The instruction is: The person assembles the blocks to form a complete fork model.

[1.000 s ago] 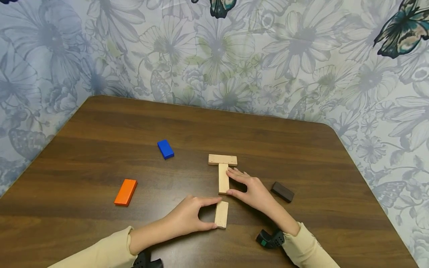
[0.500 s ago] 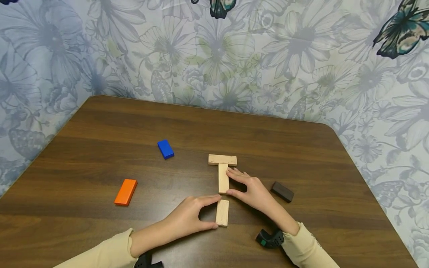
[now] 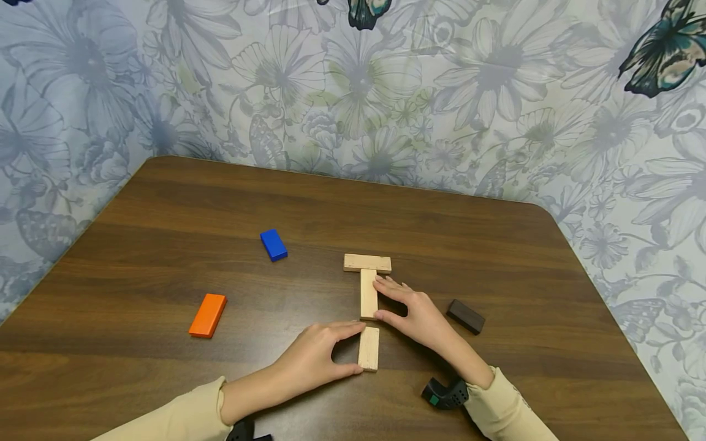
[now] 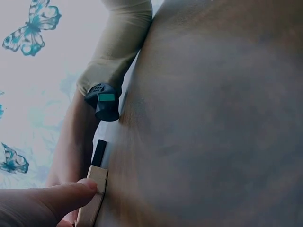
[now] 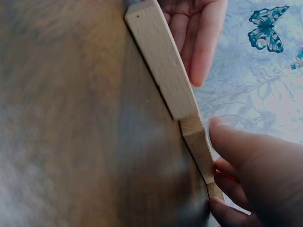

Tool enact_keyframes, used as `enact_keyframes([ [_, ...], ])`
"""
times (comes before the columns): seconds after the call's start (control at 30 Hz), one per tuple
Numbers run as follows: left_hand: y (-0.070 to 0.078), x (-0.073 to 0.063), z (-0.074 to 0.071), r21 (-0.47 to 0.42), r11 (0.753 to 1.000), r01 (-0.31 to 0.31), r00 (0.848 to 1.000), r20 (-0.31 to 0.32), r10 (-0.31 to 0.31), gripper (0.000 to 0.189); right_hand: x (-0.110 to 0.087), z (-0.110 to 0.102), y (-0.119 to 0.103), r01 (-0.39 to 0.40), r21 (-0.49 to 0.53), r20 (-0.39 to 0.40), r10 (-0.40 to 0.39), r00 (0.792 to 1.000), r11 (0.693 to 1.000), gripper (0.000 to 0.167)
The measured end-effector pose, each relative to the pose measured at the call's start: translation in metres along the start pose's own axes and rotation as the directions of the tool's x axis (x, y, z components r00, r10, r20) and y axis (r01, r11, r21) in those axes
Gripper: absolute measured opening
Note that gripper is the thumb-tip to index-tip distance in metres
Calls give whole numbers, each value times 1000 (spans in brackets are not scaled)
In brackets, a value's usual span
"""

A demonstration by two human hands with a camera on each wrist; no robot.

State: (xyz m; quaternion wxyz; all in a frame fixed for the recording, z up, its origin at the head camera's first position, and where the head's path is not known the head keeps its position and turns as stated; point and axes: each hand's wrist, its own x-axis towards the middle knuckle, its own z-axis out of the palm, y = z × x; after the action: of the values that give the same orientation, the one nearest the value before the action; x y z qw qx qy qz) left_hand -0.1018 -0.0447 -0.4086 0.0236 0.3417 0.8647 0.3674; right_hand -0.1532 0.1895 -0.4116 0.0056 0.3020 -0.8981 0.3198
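Three pale wooden blocks lie flat on the table. One, the crosswise wooden block (image 3: 367,263), is at the far end. A middle wooden block (image 3: 368,294) runs lengthwise from it, making a T. Just below lies a near wooden block (image 3: 369,349), almost in line, a narrow gap apart in the head view. My left hand (image 3: 314,355) holds the near block from its left side, index finger at the far corner and thumb (image 4: 87,185) at the near one. My right hand (image 3: 413,312) holds the middle block along its right edge, thumb and fingers spread towards its ends.
A blue block (image 3: 273,245) lies at the back left and an orange block (image 3: 208,315) farther left. A dark brown block (image 3: 466,316) sits right of my right hand. The brown wooden table (image 3: 138,245) meets a floral wall (image 3: 353,92) behind.
My left hand has moved the near block slightly away from me and to the right, narrowing its gap to the middle block. My right hand and the other blocks stay in place.
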Motion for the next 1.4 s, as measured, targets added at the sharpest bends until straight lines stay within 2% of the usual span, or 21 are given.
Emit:
enact_keyframes([
  [0.17,1,3,3,-2,1000,1,1000,-23,-1,53,0,-2,2,5,2,0,-5,1000,1000,51],
  [0.3,1,5,3,-2,1000,-18,1000,-13,18,51,1,-3,4,8,3,6,-8,1000,1000,52],
  [0.63,1,8,4,17,995,-101,989,111,98,45,1,-6,6,15,9,4,-15,1000,1000,50],
  [1.0,4,10,10,94,992,-85,996,29,83,45,3,-8,11,22,19,4,-22,1000,1000,47],
  [1.2,7,10,11,181,980,-82,997,8,82,44,4,-8,12,25,19,2,-25,1000,1000,47],
  [1.4,8,12,11,191,980,-55,998,-16,59,43,4,-7,12,23,21,0,-23,1000,1000,47],
])
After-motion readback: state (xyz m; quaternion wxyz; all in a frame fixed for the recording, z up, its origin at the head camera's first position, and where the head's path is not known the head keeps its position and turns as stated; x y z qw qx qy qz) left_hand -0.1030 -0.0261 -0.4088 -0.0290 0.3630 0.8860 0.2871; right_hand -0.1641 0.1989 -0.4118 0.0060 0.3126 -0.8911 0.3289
